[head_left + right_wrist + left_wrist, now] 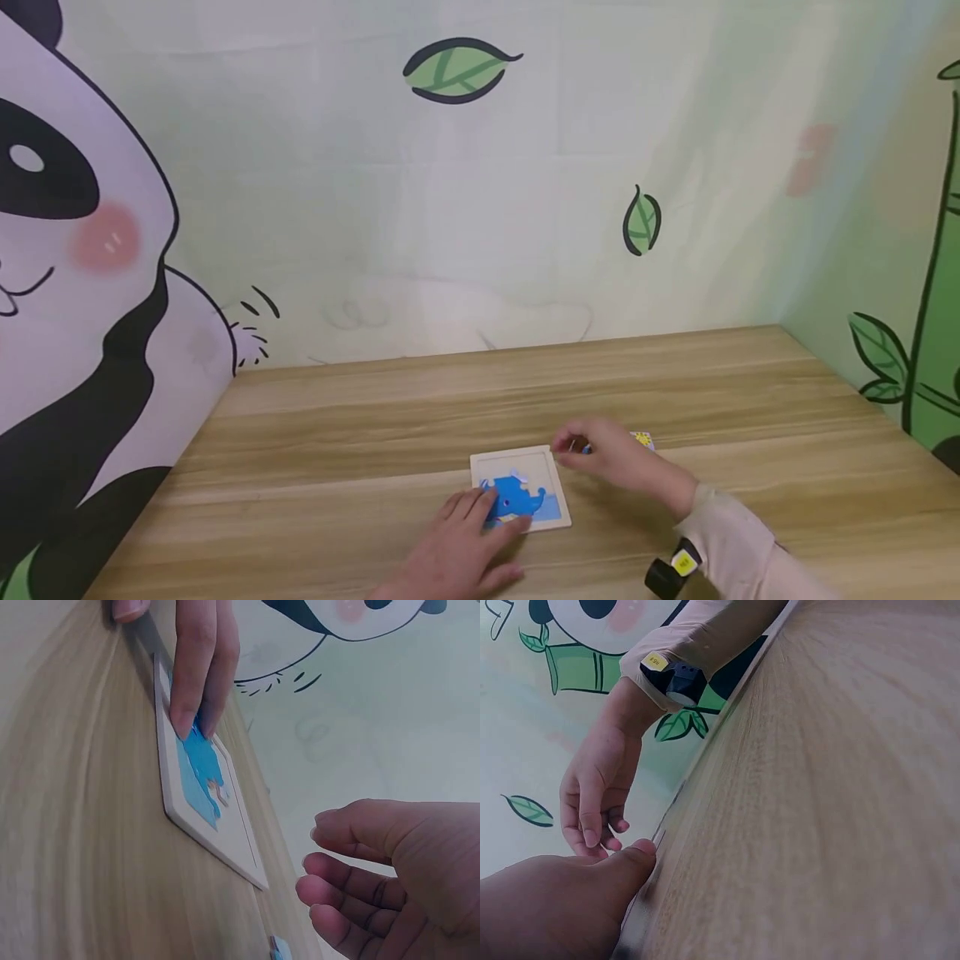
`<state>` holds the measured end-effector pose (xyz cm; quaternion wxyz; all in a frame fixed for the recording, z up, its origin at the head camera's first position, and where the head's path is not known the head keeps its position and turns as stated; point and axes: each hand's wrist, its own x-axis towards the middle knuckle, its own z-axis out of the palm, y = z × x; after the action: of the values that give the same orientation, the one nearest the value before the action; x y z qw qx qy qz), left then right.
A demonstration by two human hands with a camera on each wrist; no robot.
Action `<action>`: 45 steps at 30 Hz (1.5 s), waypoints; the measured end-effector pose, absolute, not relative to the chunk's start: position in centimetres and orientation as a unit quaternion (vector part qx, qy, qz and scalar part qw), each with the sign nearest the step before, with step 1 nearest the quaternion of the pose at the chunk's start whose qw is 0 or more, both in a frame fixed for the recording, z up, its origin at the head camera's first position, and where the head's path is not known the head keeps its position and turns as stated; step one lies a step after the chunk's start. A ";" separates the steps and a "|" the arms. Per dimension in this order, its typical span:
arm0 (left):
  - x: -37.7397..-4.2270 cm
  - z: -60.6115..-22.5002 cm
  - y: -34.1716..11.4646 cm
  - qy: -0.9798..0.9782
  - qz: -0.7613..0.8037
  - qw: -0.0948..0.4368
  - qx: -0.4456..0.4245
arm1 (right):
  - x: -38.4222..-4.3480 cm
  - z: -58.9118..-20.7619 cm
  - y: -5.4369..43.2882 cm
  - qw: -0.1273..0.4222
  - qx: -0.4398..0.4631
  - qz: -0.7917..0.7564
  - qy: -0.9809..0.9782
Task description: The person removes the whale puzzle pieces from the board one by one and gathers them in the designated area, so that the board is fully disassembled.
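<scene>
A square wooden puzzle board [489, 457] lies on the table with blue whale-like pieces [513, 503] in its lower part; its upper part shows bare wood. My left hand [457, 546] rests at the board's lower left, fingertips pressing on the blue pieces and thumb by the near edge. Just past the board's right side hovers my right hand [611, 454], fingers loosely bent and thumb apart, holding nothing in the right wrist view. Under it a small blue puzzle piece [280, 948] lies on the table, mostly out of that view.
A piece with a yellow pattern [643, 439] shows behind my right hand, partly hidden by it. The wood-grain table [337, 425] meets a backdrop [525, 250] painted with a panda and leaves. A black wrist device [672, 569] sits on my right sleeve.
</scene>
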<state>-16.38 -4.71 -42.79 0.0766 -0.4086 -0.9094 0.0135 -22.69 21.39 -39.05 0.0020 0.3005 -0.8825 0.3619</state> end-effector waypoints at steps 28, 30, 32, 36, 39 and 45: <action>-16.3 -42.9 -4.6 -0.904 0.014 0.101 -0.415 | -22.7 -40.0 15.9 -0.036 0.244 0.321 -0.914; -16.2 -42.8 -4.6 -0.903 0.016 0.103 -0.417 | -22.8 -40.1 15.8 -0.036 0.244 0.315 -0.916; -16.3 -42.8 -4.6 -0.903 0.018 0.103 -0.417 | -22.8 -40.1 15.6 -0.038 0.243 0.313 -0.917; -16.3 -42.7 -4.6 -0.905 0.017 0.094 -0.416 | -22.9 -40.1 15.4 -0.047 0.236 0.315 -0.918; -16.3 -42.7 -4.6 -0.906 0.017 0.091 -0.414 | -22.9 -40.1 15.2 -0.049 0.234 0.313 -0.919; -16.2 -42.8 -4.7 -0.906 0.018 0.096 -0.412 | -23.0 -40.2 15.0 -0.043 0.237 0.301 -0.923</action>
<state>-16.24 -4.72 -42.82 0.0958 -0.4122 -0.9059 0.0176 -23.04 14.98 -40.23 -0.0426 0.2373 -0.9225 0.3013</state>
